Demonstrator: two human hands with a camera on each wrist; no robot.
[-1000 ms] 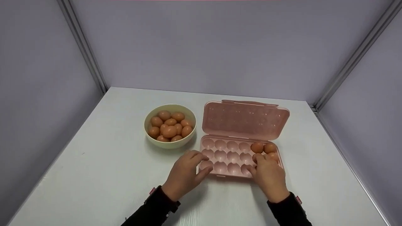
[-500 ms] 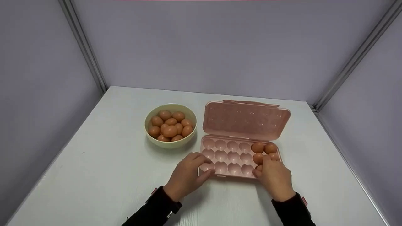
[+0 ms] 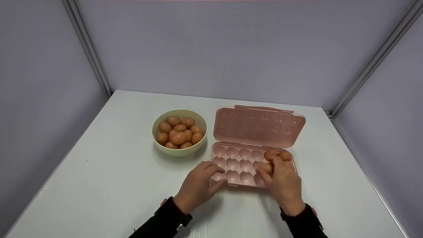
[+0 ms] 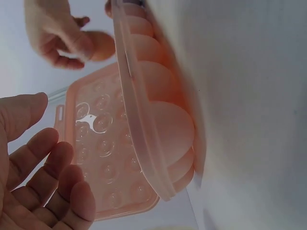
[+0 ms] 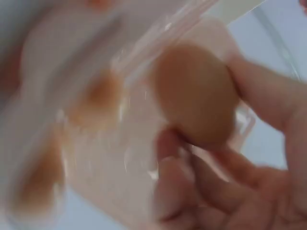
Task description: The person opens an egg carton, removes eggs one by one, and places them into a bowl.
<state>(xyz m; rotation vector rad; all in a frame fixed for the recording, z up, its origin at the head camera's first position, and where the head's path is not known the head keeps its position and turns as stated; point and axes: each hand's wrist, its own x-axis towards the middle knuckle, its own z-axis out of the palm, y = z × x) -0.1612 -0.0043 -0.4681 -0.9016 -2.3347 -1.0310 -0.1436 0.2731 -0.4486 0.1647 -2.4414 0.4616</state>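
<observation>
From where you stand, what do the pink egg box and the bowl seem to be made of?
The egg box looks like thin, glossy, translucent pink plastic: the left wrist view shows light passing through its moulded cups and lid. The bowl is cream, opaque and matte with a thick smooth rim; it could be plastic or ceramic, the look leaves that open.

The right wrist view is blurred, its pink plastic egg tray (image 5: 96, 143) smeared; the right hand (image 3: 283, 185) hides the tray's near right cups.
</observation>
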